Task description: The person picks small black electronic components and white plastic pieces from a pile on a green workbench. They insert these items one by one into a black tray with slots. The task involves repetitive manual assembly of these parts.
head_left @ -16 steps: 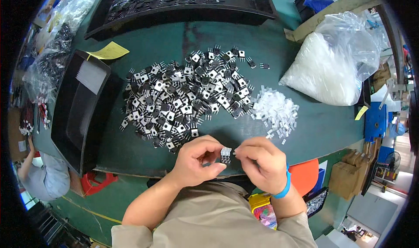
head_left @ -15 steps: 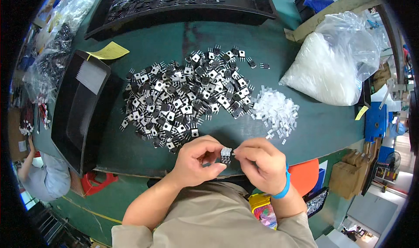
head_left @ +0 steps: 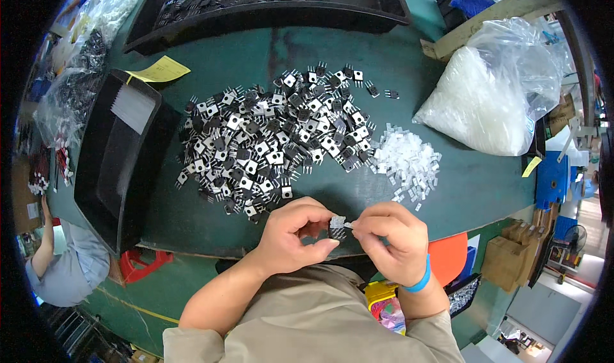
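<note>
Between thumb and fingers, my left hand [head_left: 295, 234] grips a small stack of black transistors [head_left: 338, 233], their ends topped with whitish pieces. My right hand [head_left: 391, 240], a blue band at its wrist, is closed in a pinch on a tiny white plastic piece [head_left: 348, 225] beside the stack; whether the two touch is too small to tell. Beyond my hands spreads a heap of loose three-legged transistors [head_left: 252, 147], black with silvery faces. To its right lies a smaller pile of white plastic pieces [head_left: 409, 163].
A long black tray [head_left: 268, 19] of transistors stands at the far edge of the green table [head_left: 460, 197]. Another black bin [head_left: 105, 171] with a yellow note [head_left: 160, 70] is on the left. A clear bag [head_left: 476, 101] of white pieces sits at the right. Another person [head_left: 70, 261] is at far left.
My right hand has moved slightly right, and the white piece between its fingers shows more plainly by the stack. My left hand keeps its grip, shifted a little right.
</note>
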Available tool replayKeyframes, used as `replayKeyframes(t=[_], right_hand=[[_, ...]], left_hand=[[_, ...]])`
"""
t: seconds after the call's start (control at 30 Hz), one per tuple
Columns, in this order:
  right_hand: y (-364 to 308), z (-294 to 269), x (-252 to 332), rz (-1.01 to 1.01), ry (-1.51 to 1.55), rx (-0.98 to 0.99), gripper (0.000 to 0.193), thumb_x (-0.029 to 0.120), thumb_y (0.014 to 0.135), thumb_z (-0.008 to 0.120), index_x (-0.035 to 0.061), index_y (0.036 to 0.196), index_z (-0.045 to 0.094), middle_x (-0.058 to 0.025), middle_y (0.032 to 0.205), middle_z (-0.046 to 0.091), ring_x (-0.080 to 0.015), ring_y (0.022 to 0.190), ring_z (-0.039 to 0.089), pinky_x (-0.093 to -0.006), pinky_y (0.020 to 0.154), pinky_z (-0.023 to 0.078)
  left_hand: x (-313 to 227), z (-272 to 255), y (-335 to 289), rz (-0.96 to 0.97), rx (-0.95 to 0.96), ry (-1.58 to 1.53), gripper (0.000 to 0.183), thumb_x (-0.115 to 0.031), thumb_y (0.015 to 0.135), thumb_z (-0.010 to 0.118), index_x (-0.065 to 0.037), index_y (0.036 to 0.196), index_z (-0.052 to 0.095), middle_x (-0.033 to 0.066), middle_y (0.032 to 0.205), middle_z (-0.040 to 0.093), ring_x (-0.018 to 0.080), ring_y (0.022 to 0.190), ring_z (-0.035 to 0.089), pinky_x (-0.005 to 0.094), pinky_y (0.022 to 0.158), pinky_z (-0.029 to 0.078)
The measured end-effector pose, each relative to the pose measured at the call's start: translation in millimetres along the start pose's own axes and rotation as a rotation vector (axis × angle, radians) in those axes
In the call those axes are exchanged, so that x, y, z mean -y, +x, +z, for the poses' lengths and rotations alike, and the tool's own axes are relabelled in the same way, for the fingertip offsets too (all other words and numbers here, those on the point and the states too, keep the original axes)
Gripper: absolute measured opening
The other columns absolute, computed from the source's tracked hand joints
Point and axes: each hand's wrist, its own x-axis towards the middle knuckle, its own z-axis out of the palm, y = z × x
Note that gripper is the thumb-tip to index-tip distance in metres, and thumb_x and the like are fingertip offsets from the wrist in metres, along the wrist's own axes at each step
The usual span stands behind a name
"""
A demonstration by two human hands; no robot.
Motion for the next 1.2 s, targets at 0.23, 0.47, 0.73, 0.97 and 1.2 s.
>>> replayKeyframes(t=[0.23, 0.47, 0.73, 0.97, 1.2], right_hand=[[0.5, -1.8, -1.8, -0.016, -0.024, 0.094, 0.024, -0.007, 0.078, 0.07, 0.0048, 0.099, 0.073, -0.0117, 0.093, 0.068, -0.0249, 0.076, 0.068, -0.0331, 0.064, 0.055], [-1.1, -2.0, -0.5, -0.029, -0.046, 0.106, 0.028, -0.01, 0.075, 0.065, 0.0041, 0.097, 0.073, -0.0122, 0.091, 0.067, -0.0237, 0.072, 0.066, -0.0323, 0.062, 0.053], [-7.7, -5.0, -2.4, -0.01, -0.048, 0.05, 0.028, -0.011, 0.074, 0.06, 0.0024, 0.096, 0.072, -0.0134, 0.089, 0.065, -0.0239, 0.069, 0.065, -0.0316, 0.06, 0.052], [-9.7, -14.9, -35.9, 0.239, -0.4, -0.216, 0.018, -0.005, 0.08, 0.068, 0.003, 0.097, 0.07, -0.015, 0.094, 0.065, -0.0292, 0.075, 0.064, -0.0342, 0.068, 0.052], [10.0, -5.1, -66.4, 0.178, -0.589, -0.253, 0.017, 0.006, 0.08, 0.076, 0.0042, 0.095, 0.069, -0.0143, 0.092, 0.063, -0.0344, 0.081, 0.062, -0.041, 0.07, 0.051]], left_hand=[[0.6, 2.9, 0.0, 0.061, 0.013, 0.095, 0.034, -0.006, 0.072, 0.082, -0.001, 0.103, 0.068, 0.0049, 0.089, 0.063, 0.0087, 0.07, 0.057, 0.0227, 0.06, 0.047], [1.4, 2.8, -1.0, 0.068, 0.013, 0.13, 0.036, -0.008, 0.072, 0.083, -0.001, 0.104, 0.068, 0.0056, 0.09, 0.064, 0.0101, 0.07, 0.058, 0.024, 0.06, 0.049], [-0.4, 3.9, 0.0, 0.059, 0.005, 0.146, 0.034, -0.008, 0.072, 0.082, -0.001, 0.103, 0.069, 0.006, 0.089, 0.065, 0.0107, 0.069, 0.059, 0.0246, 0.06, 0.049], [-0.3, 3.7, 0.4, 0.061, 0.013, 0.125, 0.032, -0.006, 0.071, 0.081, -0.001, 0.101, 0.07, 0.0058, 0.088, 0.064, 0.0111, 0.069, 0.058, 0.0245, 0.061, 0.049], [-3.5, 3.7, 2.0, 0.055, 0.023, 0.118, 0.032, -0.004, 0.071, 0.081, 0.0, 0.101, 0.07, 0.0062, 0.089, 0.064, 0.0108, 0.069, 0.056, 0.0242, 0.06, 0.047]])
